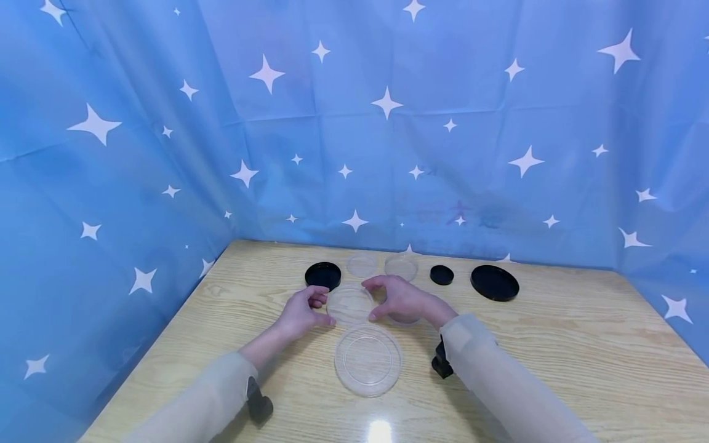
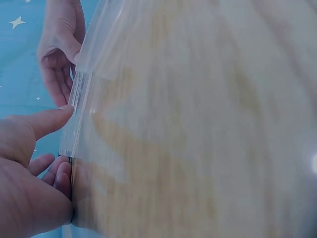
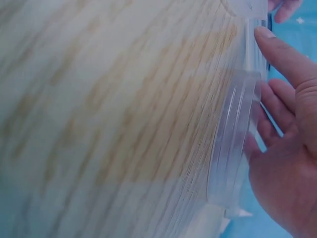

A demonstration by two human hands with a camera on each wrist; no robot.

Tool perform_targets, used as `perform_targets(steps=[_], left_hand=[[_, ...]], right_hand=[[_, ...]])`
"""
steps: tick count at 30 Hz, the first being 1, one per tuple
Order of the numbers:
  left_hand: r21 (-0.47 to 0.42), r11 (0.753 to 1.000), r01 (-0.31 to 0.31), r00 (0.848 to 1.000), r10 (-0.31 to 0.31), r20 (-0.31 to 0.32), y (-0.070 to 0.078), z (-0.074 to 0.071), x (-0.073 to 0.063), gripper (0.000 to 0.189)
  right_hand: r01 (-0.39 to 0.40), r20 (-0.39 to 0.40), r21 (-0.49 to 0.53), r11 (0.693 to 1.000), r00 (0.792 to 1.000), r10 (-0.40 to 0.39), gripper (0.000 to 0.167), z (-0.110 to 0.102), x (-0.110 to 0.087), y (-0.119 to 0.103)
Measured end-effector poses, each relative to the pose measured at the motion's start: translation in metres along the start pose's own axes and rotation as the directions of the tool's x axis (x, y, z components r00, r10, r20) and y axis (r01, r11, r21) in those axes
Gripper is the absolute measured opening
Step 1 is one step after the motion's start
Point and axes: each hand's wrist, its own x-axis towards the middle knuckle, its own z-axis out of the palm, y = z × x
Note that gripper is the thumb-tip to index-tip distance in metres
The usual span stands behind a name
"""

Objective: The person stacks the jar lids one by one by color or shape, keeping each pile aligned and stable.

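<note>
A clear round petri dish point(image 1: 349, 306) lies between the two hands on the table. My left hand point(image 1: 299, 314) holds its left side, thumb at the near edge and fingers farther back. From the opposite side my right hand point(image 1: 403, 298) holds the rim between thumb and forefinger. In the left wrist view the left thumb meets the dish's clear side wall point(image 2: 78, 111). A larger clear dish point(image 1: 368, 360) lies just nearer. Another clear dish point(image 3: 233, 144) sits below the right hand, partly hidden by it in the head view.
Behind the hands stand a black round dish point(image 1: 323, 275), a small clear dish point(image 1: 362, 265), another clear dish point(image 1: 401, 266), a small black dish point(image 1: 441, 275) and a large black dish point(image 1: 495, 283). A blue star-patterned curtain point(image 1: 354, 154) borders the wooden table point(image 1: 581, 344).
</note>
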Motion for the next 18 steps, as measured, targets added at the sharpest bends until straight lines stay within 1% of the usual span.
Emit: perform_targets(steps=[6,8,13,18], left_hand=[[0.025,1.000,0.008,1.000,-0.009,0.007,0.0004,0.0008,0.0006,0.066],[0.035,0.999,-0.002,1.000,0.001,0.008,0.0001,0.0009,0.0009,0.065],[0.038,0.999,0.006,1.000,-0.007,0.008,0.0002,0.0013,0.0024,0.065],[0.060,0.998,0.020,1.000,-0.021,0.016,0.0002,0.0016,0.0037,0.062]], right_hand=[[-0.018,0.018,0.038,0.999,1.000,0.017,0.075,-0.0009,0.0019,0.0031],[-0.002,0.022,0.034,0.999,1.000,0.001,0.075,-0.0010,0.0023,0.0051],[0.020,0.028,0.040,0.999,0.999,-0.022,0.075,-0.0013,0.0034,0.0079],[0.012,0.032,0.056,0.998,0.999,-0.014,0.074,-0.0014,0.0036,0.0076]])
